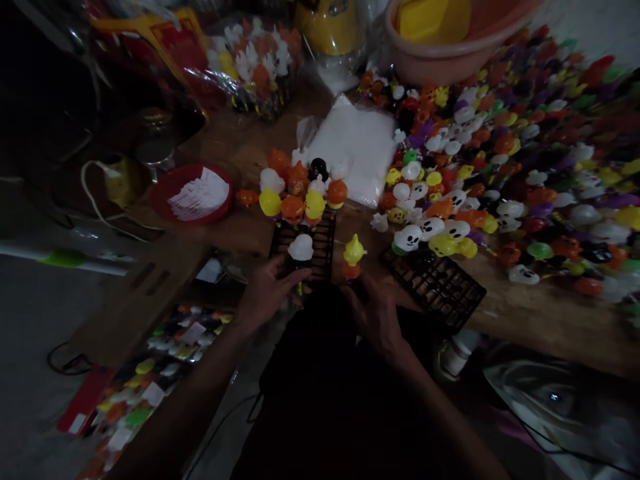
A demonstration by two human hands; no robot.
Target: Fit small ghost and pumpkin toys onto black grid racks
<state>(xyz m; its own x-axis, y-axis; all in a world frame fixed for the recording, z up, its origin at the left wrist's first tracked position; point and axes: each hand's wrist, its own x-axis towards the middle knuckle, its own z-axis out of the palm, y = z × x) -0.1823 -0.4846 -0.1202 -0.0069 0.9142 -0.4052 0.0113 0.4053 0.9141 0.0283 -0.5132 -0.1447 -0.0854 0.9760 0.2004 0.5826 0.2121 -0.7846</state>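
My left hand [270, 290] is closed around the lower part of a small toy figure with a white head [301, 247], held upright over the near end of a black grid rack [327, 243]. My right hand [375, 310] grips a yellow-topped toy figure [353, 251] with an orange lower part, just right of that rack. At the rack's far end stands a cluster of figures with orange, yellow, white and black heads [293, 209]. A second black grid rack [445, 290] lies to the right, with white ghost-faced figures [407, 238] at its far edge.
A large heap of colourful figures [545, 193] covers the right of the wooden table. Behind are a stack of clear plastic bags [353, 147], a pink basin [435, 63] and a bag of figures [260, 63]. A red bowl with paper slips [227, 200] stands left. Packed figures [135, 383] lie below.
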